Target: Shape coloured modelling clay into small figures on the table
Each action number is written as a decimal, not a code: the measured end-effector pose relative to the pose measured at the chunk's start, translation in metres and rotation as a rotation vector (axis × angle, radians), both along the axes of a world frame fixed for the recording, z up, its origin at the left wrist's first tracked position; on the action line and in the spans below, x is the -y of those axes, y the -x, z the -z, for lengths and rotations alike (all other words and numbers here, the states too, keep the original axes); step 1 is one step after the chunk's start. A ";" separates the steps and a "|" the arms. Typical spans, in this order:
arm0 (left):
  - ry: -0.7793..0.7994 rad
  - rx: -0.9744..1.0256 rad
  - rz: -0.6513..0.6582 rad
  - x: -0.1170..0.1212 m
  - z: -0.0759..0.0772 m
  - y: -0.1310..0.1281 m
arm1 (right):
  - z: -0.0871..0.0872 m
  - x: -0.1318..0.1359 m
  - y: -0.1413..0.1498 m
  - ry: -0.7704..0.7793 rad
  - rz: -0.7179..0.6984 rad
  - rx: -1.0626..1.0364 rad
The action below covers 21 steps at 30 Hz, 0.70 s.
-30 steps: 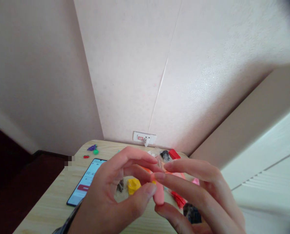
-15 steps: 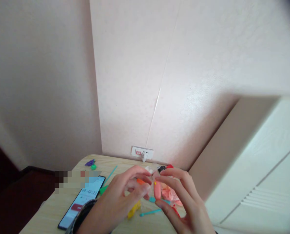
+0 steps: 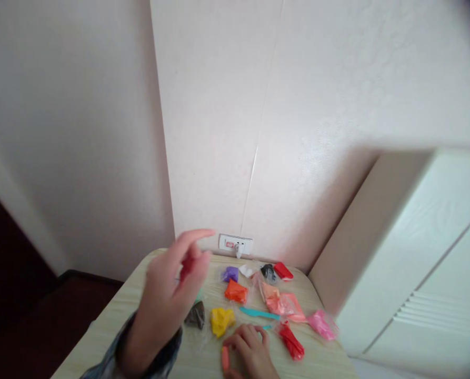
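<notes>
My right hand [image 3: 251, 348] is low over the front of the table, its fingers and thumb at the two ends of a small salmon-pink modelling clay roll [image 3: 225, 359]. The roll appears to be at the table surface, partly covered by the fingertips. My left hand [image 3: 175, 287] is raised to the left, slightly blurred, with index finger and thumb apart and nothing visible between them. Closest to the right hand are a yellow clay packet [image 3: 221, 321] and a turquoise clay knife [image 3: 258, 313]. A red clay packet [image 3: 291, 341] lies to its right.
On the wooden table [image 3: 195, 358] are a dark brown packet [image 3: 196, 316], an orange packet [image 3: 236, 291], a purple one [image 3: 230, 273], a black one [image 3: 268, 271] and a bright pink one [image 3: 322, 325]. A socket with a plug [image 3: 236, 245] is on the wall behind; a white cabinet [image 3: 416, 273] stands right.
My hands have parted. The right hand has lowered the pink clay roll to the table, while the left has let go and moved up and left, now covering the phone's place.
</notes>
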<state>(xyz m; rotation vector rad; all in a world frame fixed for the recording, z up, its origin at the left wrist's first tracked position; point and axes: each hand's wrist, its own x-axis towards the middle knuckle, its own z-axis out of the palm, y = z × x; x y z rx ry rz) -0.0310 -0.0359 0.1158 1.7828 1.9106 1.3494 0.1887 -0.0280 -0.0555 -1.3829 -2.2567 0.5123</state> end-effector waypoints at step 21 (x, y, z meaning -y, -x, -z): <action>0.228 -0.010 0.555 -0.073 0.087 -0.030 | -0.037 0.019 -0.003 -0.020 0.126 -0.070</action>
